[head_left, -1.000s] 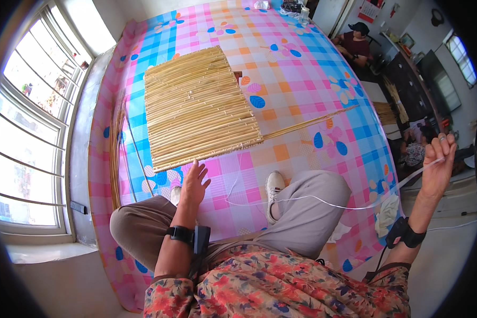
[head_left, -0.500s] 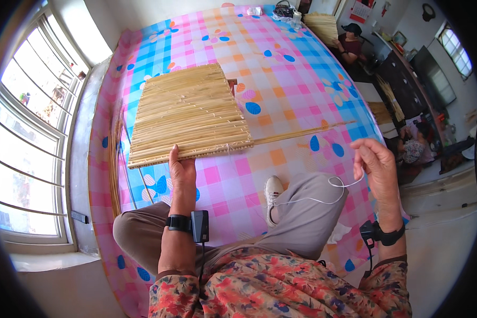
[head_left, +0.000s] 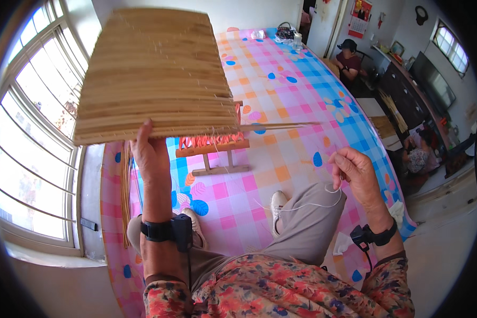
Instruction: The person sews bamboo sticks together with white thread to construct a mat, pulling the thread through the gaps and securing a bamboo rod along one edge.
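Observation:
A panel of straw stalks (head_left: 153, 74), stitched side by side with pale thread, is raised at the upper left. My left hand (head_left: 152, 158) grips its lower edge, thumb on the front face and fingers behind. From the panel's lower right corner a few loose stalk ends (head_left: 281, 126) jut out to the right. My right hand (head_left: 353, 172) is closed in a pinch on a white cord (head_left: 323, 205), which loops down across my right knee. Under the panel's lower right side stands a small wooden stool (head_left: 225, 169) with red webbing, partly hidden.
A checked, flowered sheet (head_left: 233, 212) covers the surface beneath me. Long thin stalks (head_left: 126, 196) lie along its left side, by the barred window (head_left: 37, 138). A bag (head_left: 285, 33) and a bottle (head_left: 297, 41) sit at the far end. Two people are off to the right.
My left hand has lifted the panel up and toward the left, tilting it upright and uncovering more of the stool. My right hand has moved slightly down and left with the cord.

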Tool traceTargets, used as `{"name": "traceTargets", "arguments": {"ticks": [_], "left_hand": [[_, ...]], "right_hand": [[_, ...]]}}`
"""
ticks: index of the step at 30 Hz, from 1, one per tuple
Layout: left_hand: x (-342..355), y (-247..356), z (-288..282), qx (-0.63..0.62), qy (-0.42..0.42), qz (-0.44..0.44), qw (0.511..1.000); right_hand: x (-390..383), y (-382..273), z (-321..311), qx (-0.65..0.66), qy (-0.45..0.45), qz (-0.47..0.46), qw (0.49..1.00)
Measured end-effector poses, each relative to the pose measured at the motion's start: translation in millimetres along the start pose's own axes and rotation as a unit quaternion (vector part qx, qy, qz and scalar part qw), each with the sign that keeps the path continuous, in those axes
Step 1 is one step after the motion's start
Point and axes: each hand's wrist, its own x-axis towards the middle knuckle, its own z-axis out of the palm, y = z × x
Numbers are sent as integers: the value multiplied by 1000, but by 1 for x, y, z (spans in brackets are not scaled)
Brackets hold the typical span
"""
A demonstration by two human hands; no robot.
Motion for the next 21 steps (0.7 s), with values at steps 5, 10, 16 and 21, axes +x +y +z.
{"name": "traceTargets", "arguments": {"ticks": [5, 10, 16, 21], "left_hand": [[-7, 52, 56, 113, -113, 218, 963], [-39, 62, 112, 192, -167, 267, 929], [-95, 48, 183, 322, -219, 266, 882], [-120, 30, 228, 305, -324, 266, 855]], "right_hand": [[15, -13, 22, 13, -4, -66, 998], [61, -29, 56, 263, -110, -156, 946], [99, -61, 87, 360, -123, -198, 903], [83, -79, 55, 326, 13, -223, 918]]}}
